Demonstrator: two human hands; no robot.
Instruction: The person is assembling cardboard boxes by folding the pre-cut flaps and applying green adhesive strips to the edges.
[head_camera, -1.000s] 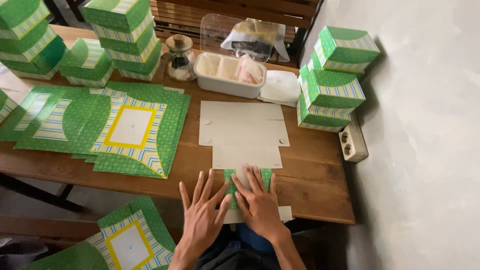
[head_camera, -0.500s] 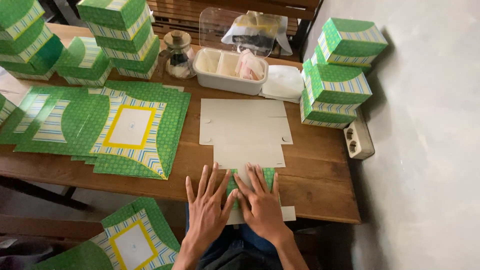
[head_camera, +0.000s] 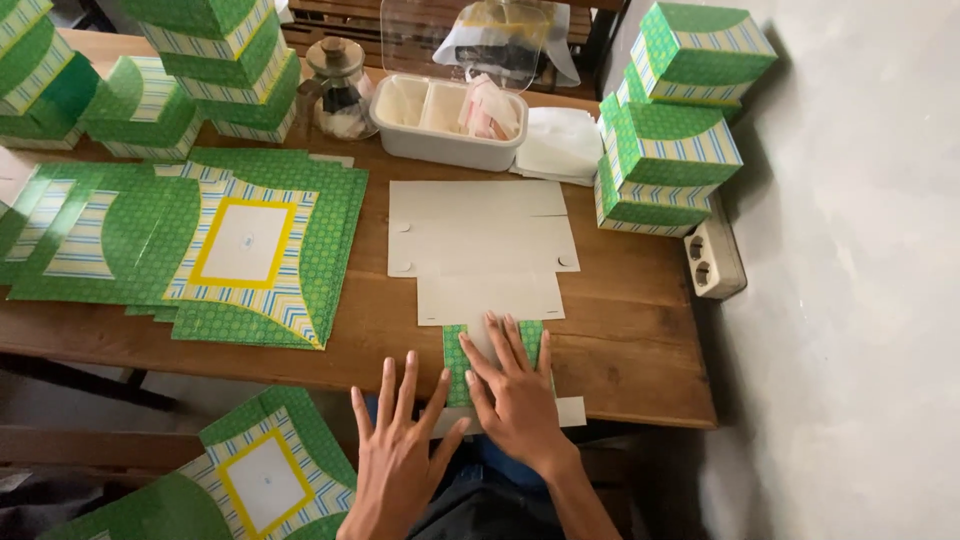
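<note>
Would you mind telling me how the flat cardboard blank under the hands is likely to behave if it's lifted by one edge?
The flat cardboard blank looks thin, so probably light. Its creases suggest the panels would hinge and droop. The right hand presses a folded green flap; released, it may spring back. The left hand lies beside it.

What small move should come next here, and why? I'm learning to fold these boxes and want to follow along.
Probably slide the right hand along the green flap to crease it flat: that flap is already folded over the grey box blank at the table edge, with the left hand spread just beside it.
</note>
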